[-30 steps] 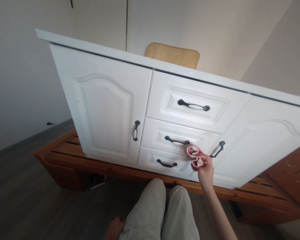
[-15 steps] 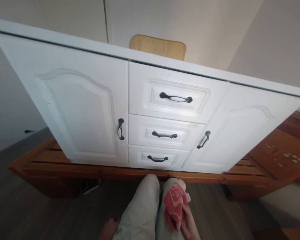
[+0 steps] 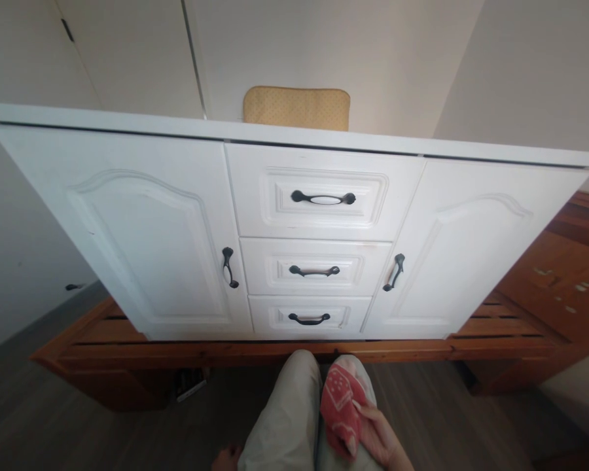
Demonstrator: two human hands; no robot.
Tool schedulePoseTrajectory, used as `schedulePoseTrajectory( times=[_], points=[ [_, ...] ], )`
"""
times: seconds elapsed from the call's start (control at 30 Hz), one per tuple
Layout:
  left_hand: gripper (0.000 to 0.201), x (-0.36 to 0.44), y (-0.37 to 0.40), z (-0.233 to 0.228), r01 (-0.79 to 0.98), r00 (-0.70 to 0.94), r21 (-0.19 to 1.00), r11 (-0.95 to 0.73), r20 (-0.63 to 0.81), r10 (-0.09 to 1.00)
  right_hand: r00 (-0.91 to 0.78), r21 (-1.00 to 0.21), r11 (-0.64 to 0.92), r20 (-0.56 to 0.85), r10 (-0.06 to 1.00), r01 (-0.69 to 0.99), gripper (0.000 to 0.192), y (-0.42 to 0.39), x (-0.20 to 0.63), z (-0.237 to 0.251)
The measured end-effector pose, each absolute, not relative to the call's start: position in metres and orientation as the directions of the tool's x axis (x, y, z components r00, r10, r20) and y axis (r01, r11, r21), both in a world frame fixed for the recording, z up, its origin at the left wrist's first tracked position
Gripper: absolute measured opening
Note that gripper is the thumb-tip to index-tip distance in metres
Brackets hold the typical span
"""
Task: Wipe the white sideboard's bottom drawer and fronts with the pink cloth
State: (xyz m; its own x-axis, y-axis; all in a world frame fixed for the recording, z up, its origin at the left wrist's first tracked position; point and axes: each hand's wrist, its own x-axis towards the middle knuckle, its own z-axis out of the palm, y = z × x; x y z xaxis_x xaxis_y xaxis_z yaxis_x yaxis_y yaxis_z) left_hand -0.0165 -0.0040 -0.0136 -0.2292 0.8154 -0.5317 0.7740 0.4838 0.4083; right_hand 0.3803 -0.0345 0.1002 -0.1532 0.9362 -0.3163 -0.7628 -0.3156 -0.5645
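Red cloth (image 3: 341,409) with a pale printed pattern was held bunched in the right hand (image 3: 380,439), the fingers (image 3: 368,412) curled around its right edge and the wad pressed down onto the right thigh of the light trousers (image 3: 285,418). The grip was closed on the fabric, and the cloth lay well clear of the cabinet, low in the view and in front of the bottom drawer.

Only a small part of the left hand (image 3: 227,456) was seen, at the lower edge of the frame beside the left thigh and over the dark floor (image 3: 78,425). Whether it was clenched or slack could not be told, though it appeared to hold nothing.

A white cabinet (image 3: 127,229) was stood directly ahead on a brown wooden base (image 3: 226,353), whose slatted surface was seen to project past both ends of the cabinet. Three drawers were stacked at the cabinet's centre, each fitted with a dark handle: the top handle (image 3: 323,197), the middle handle (image 3: 314,271) and the bottom handle (image 3: 309,319). An arched door was set on either side, with the left door handle (image 3: 228,267) and the right door handle (image 3: 394,272) mounted near the drawer stack. All doors and drawers were closed. A tan cushion (image 3: 296,108) was seen behind the cabinet's top rear edge, against the pale wall.
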Motion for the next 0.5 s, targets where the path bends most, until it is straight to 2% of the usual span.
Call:
schedulePoseTrajectory(
  times=[0.07,0.13,0.2,0.27,0.37,0.43,0.5],
  points=[
    [0.037,-0.013,0.008,0.000,0.768,-0.233,0.455,0.450,-0.457,0.859,-0.153,-0.557,-0.316,-0.320,0.935,-0.768,0.033,-0.034,0.379,0.102],
    [0.037,0.001,0.028,0.034,0.739,-0.226,0.571,0.357,-0.290,0.930,-0.140,-0.547,-0.310,-0.331,0.933,-0.777,0.036,-0.033,0.378,0.104],
    [0.036,0.027,0.055,0.087,0.670,-0.177,0.719,0.185,-0.086,0.980,-0.131,-0.539,-0.310,-0.344,0.930,-0.783,0.036,-0.032,0.377,0.105],
    [0.032,0.064,0.083,0.150,0.587,-0.085,0.808,-0.054,0.127,0.988,-0.123,-0.540,-0.314,-0.360,0.925,-0.781,0.035,-0.031,0.377,0.104],
    [0.031,0.122,0.116,0.225,0.565,0.084,0.735,-0.376,0.402,0.912,-0.099,-0.537,-0.314,-0.390,0.915,-0.783,0.033,-0.031,0.377,0.097],
    [0.028,0.154,0.128,0.245,0.611,0.186,0.651,-0.450,0.435,0.881,-0.080,-0.530,-0.303,-0.402,0.912,-0.792,0.031,-0.032,0.378,0.090],
    [0.024,0.176,0.132,0.243,0.670,0.248,0.591,-0.449,0.392,0.886,-0.071,-0.531,-0.294,-0.400,0.914,-0.795,0.029,-0.034,0.381,0.083]
  ],
)
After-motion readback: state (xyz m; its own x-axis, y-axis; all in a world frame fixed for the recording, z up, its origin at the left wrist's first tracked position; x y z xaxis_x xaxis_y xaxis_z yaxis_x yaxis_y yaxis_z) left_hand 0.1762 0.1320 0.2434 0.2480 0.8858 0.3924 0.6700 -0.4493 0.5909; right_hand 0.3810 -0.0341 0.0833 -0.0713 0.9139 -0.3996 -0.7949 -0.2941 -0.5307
